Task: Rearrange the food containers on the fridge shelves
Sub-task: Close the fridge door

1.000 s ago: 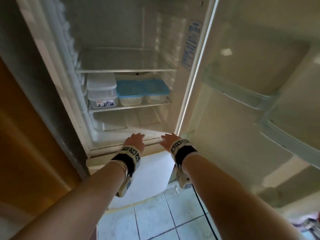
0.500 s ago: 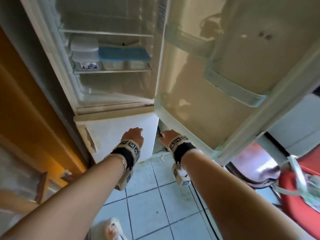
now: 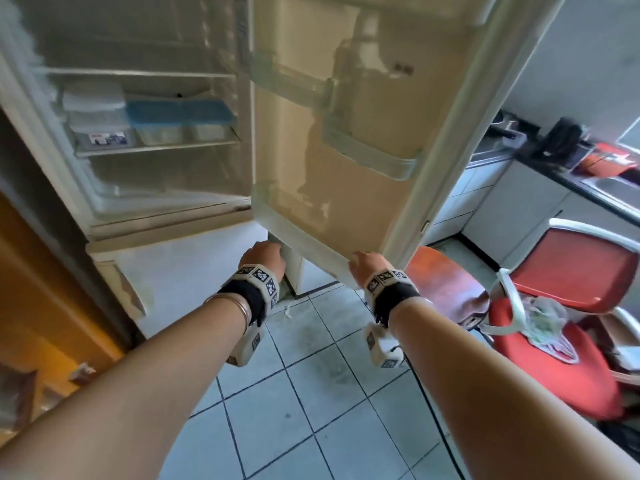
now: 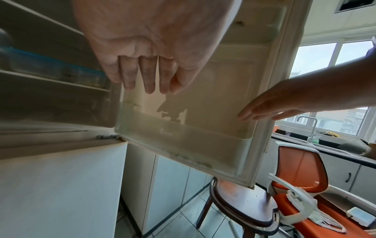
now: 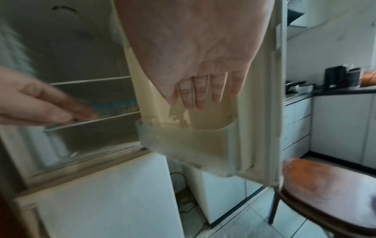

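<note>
The fridge stands open with its door (image 3: 353, 140) swung out to the right. On the middle shelf (image 3: 156, 147) sit a stack of clear white-lidded containers (image 3: 95, 116) at the left and two blue-lidded containers (image 3: 156, 121) (image 3: 207, 117) beside it. The upper shelf (image 3: 138, 74) is bare. My left hand (image 3: 265, 252) hangs below the fridge compartment, fingers straight, holding nothing. My right hand (image 3: 365, 261) is at the door's bottom edge, fingers straight and empty. In the wrist views both the left hand (image 4: 146, 80) and the right hand (image 5: 201, 95) show relaxed, empty fingers.
A wooden stool (image 3: 446, 285) stands just behind the door's lower corner. A red chair (image 3: 561, 320) with a plastic bag on it is at the right. Counters and cabinets (image 3: 519, 188) run along the far right. A wooden door (image 3: 41, 306) flanks the fridge's left.
My view has pulled back and turned right; both hands have dropped from the fridge's lower lip to below the door. The containers have not moved.
</note>
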Tool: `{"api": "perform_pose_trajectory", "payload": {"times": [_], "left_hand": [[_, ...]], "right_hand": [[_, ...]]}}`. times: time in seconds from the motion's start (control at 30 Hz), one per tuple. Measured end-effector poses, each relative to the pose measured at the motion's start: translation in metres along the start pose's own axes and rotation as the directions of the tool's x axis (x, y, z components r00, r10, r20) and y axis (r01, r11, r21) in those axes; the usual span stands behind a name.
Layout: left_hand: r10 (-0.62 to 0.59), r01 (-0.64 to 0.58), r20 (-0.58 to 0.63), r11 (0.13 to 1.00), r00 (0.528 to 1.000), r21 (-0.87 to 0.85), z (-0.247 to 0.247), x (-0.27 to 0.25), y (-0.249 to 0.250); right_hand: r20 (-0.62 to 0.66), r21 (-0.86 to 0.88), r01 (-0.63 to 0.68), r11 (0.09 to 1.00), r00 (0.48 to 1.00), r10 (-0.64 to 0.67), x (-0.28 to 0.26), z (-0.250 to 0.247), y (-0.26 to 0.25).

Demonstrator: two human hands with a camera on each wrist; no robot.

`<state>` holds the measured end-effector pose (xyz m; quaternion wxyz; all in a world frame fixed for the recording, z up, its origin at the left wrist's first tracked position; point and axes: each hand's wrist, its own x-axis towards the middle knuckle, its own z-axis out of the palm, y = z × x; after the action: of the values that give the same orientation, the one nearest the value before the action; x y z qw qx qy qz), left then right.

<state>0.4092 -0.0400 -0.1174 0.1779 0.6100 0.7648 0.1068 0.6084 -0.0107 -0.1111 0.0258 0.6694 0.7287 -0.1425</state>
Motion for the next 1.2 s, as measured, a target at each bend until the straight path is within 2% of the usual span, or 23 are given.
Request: {"api": "perform_pose_trajectory", "payload": {"times": [0.17, 0.27, 0.37, 0.53, 0.63, 0.93, 1.1, 1.2], "left_hand": [[0.033, -0.034, -0.033, 0.999, 0.999, -0.023, -0.014, 0.000, 0.017], [0.040, -0.044, -0.085, 0.998, 0.996, -0.044, -0.023, 0.003, 0.026], [0.031, -0.041, -0.132, 0.997, 0.991, -0.070, -0.027, 0.004, 0.031], [0.014, -0.023, -0.145, 0.998, 0.989, -0.066, -0.030, 0.008, 0.030], [-0.015, 0.004, -0.134, 0.997, 0.991, -0.082, -0.029, 0.006, 0.026], [-0.013, 0.003, -0.118, 0.996, 0.993, -0.087, -0.027, -0.018, 0.001], [-0.006, -0.011, -0.122, 0.990, 0.993, -0.138, -0.033, -0.046, -0.025], [0.000, -0.026, -0.153, 0.985, 0.988, -0.170, -0.038, -0.065, -0.048]], "right_hand": [[-0.154, -0.063, -0.196, 0.979, 0.971, 0.185, -0.005, -0.058, 0.043], [-0.263, 0.158, -0.357, 0.921, 0.883, 0.388, 0.001, -0.095, 0.068], [-0.298, 0.430, -0.335, 0.838, 0.824, 0.482, 0.012, -0.120, 0.081], [-0.288, 0.715, -0.144, 0.684, 0.831, 0.476, 0.026, -0.137, 0.076], [-0.345, 0.787, -0.036, 0.616, 0.802, 0.488, 0.027, -0.127, 0.070], [-0.475, 0.692, 0.049, 0.721, 0.783, 0.402, -0.021, -0.073, 0.030], [-0.441, 0.685, 0.099, 0.722, 0.845, 0.302, -0.056, -0.039, -0.018], [-0.405, 0.707, 0.168, 0.687, 0.892, 0.199, -0.072, -0.020, -0.053]]}}
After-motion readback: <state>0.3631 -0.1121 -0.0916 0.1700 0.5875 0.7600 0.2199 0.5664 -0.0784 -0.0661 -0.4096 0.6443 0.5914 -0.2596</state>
